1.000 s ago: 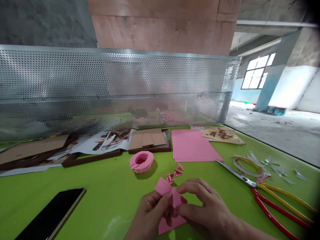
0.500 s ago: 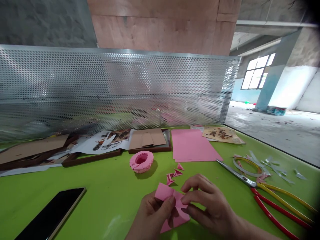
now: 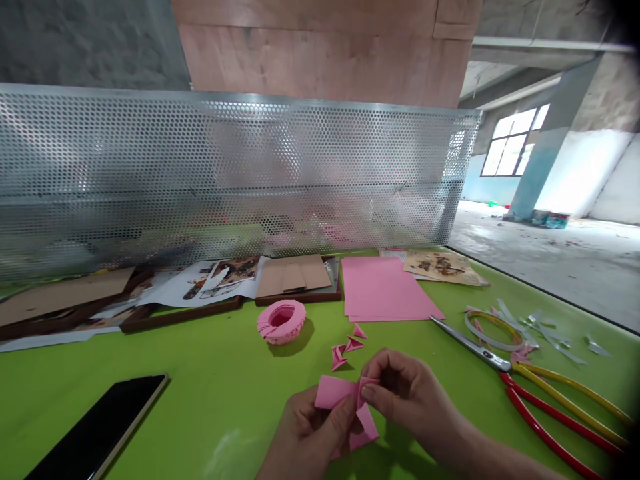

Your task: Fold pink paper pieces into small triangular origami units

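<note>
Between my two hands is a small sheet of pink paper [image 3: 334, 392], partly folded along its middle. My left hand [image 3: 316, 430] grips its left side, thumb pressed on top. With thumb and fingers, my right hand [image 3: 407, 393] pinches the right part, where an edge stands up in a fold. Just beyond lie several small folded pink paper triangles [image 3: 353, 343]. A round pink paper ring [image 3: 281, 322], built of many folded pieces, sits further back on the green table [image 3: 210, 373].
Scissors [image 3: 493, 360] with red and yellow handles lie at the right, near a roll of tape [image 3: 495, 331] and clear scraps. Pink sheets [image 3: 387, 290] are stacked behind. At the left is a phone [image 3: 100, 427]. Frames with cardboard [image 3: 295, 275] line a perforated metal screen [image 3: 240, 173].
My right hand has closed its fingers on the paper's right side and bent it upward. The paper now shows a raised fold between my hands.
</note>
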Available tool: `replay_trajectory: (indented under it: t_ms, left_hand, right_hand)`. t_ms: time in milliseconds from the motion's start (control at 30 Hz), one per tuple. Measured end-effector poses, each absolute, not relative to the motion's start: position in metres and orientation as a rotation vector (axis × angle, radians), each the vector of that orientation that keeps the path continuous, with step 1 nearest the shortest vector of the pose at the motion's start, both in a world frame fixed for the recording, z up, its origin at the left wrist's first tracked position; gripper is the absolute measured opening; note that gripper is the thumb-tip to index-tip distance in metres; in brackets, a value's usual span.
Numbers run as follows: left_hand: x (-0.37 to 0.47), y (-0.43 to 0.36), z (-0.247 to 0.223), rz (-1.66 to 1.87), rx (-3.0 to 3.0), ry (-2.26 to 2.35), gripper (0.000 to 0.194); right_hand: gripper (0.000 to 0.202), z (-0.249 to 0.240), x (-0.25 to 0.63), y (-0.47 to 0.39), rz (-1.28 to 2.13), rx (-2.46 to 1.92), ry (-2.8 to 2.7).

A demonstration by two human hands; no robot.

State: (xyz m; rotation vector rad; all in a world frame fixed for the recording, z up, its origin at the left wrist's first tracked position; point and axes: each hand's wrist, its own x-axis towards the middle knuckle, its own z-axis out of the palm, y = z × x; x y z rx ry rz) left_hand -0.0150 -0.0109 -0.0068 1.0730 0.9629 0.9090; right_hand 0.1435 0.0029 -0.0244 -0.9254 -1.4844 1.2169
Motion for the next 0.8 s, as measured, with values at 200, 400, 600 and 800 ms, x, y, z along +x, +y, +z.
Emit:
replay_trajectory:
  t_ms: [200, 400, 600, 800]
  left_hand:
    - [-0.016, -0.012, -0.014, 0.976, 0.789, 0.946, 0.026]
    - [-0.014, -0.012, -0.016, 1.014, 0.742, 0.969, 0.029]
    - [-0.014, -0.011, -0.006, 0.851, 1.039, 0.964, 0.027]
    - [-0.014, -0.011, -0.007, 0.839, 1.097, 0.982, 0.028]
  right_hand:
    - [0.021, -0.026, 0.144, 0.005, 1.316, -0.843, -1.391]
    - [0.021, -0.024, 0.146, 0.005, 1.272, -0.889, -1.43]
    - [0.016, -0.023, 0.146, 0.003, 1.2, -0.955, -1.481]
    - [0.016, -0.02, 0.145, 0.002, 1.137, -0.991, -1.524]
